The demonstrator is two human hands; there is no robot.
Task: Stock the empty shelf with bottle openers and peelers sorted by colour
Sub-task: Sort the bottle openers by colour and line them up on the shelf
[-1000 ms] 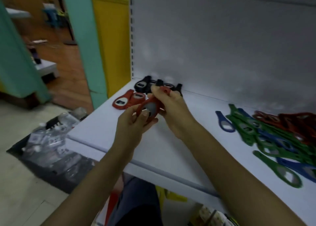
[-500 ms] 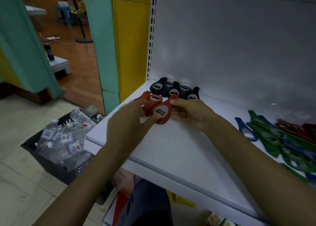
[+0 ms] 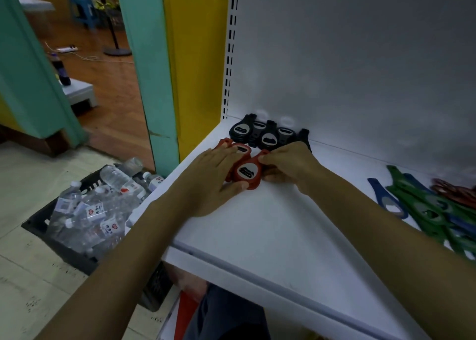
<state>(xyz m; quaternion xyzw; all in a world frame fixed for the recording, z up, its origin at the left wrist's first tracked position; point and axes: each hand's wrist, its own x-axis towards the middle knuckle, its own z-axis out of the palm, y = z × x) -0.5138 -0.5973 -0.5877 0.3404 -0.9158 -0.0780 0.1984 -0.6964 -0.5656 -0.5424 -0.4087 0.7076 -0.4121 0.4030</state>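
White shelf fills the near view, and on its left part both hands meet at a red bottle opener lying flat. The left hand rests with straight fingers beside it, thumb touching its lower rim, while the right hand pinches its narrow end with curled fingers. Just beyond, more red openers lie partly under the left fingers, black openers line the back wall, and a mixed heap of green, blue and red ones lies at the right.

openers at shelf rear, crate left
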